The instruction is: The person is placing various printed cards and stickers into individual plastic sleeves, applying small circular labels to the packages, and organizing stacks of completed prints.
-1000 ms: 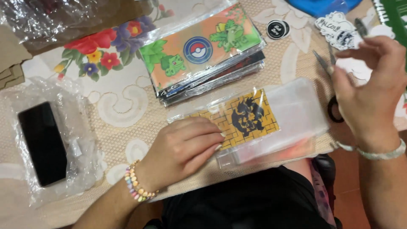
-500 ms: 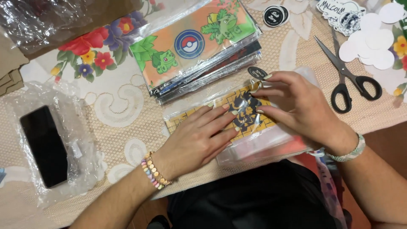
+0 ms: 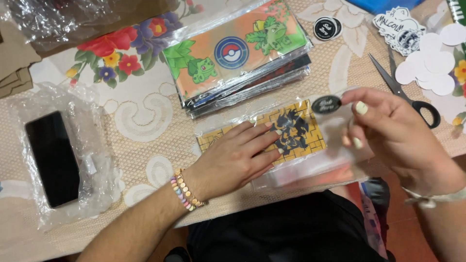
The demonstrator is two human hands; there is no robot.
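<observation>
We see one yellow sleeve (image 3: 291,133) on the table — left hand (image 3: 233,162) flat on it, fingers spread. Right hand (image 3: 400,138) pinches one black sticker (image 3: 326,104) just above it. One stack (image 3: 242,58), one scissors (image 3: 407,94) nearby.

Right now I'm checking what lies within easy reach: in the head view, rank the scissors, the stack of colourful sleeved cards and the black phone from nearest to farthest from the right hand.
From the right hand:
1. Scissors, just beyond it, on the table's right side.
2. Stack of colourful sleeved cards, farther up and left, mid-table.
3. Black phone, on clear plastic at the far left.
</observation>
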